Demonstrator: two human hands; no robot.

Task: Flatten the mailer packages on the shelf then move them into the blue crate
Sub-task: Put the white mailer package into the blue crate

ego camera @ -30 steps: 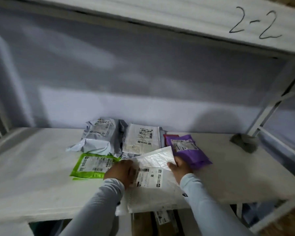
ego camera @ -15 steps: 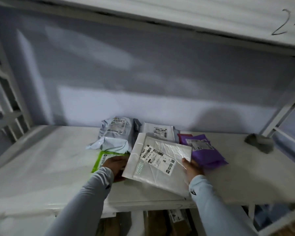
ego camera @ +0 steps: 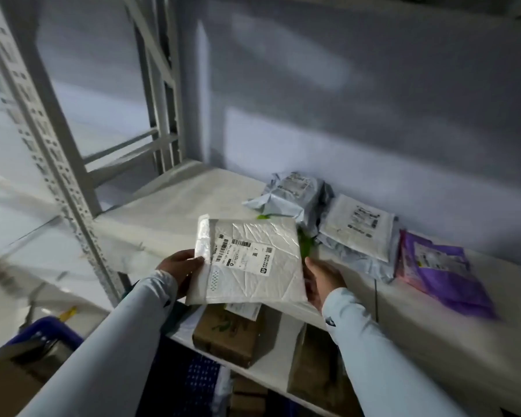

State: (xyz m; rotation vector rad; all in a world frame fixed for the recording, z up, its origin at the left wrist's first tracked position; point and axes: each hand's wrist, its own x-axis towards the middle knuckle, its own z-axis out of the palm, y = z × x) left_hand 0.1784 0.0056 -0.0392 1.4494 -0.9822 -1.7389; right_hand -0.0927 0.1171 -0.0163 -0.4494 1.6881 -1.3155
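Above the front edge of the white shelf board [ego camera: 169, 206], a little toward 7 o'clock from the other parcels, the flat white padded plastic mailer with a barcode label [ego camera: 247, 263] is held in the air between both hands. The left hand [ego camera: 179, 267] pinches its left edge, thumb on top and the fingers hidden below. The right hand [ego camera: 322, 279] is half open, curled against the right edge; if its fingers really clamp the mailer I cannot tell, because they go under it.

I judge that this mailer is light and soft. It keeps its square shape between the two hands and sags little, so the padding gives some stiffness. The plastic skin looks smooth and may slip, so a hold on two opposite edges, as now, seems the safe one. Nothing suggests a fragile content, but this cannot be seen.

Its face is wrinkled, with fine creases across the upper right part. A clear strip runs along the left side, and a dotted patch lies below the label.

At 1 o'clock from it a puffy grey plastic mailer [ego camera: 292, 194] lies on the shelf, and at 2 o'clock a flat white mailer [ego camera: 355, 227] rests on another grey bag. A purple plastic mailer [ego camera: 439, 266] lies at 3 o'clock. A green mailer [ego camera: 306, 246] shows only as a small strip behind the held one.

At 8 o'clock, low and well apart, the rim of the blue plastic crate [ego camera: 47, 328] is visible. Brown cardboard boxes [ego camera: 226, 338] stand on the lower shelf.
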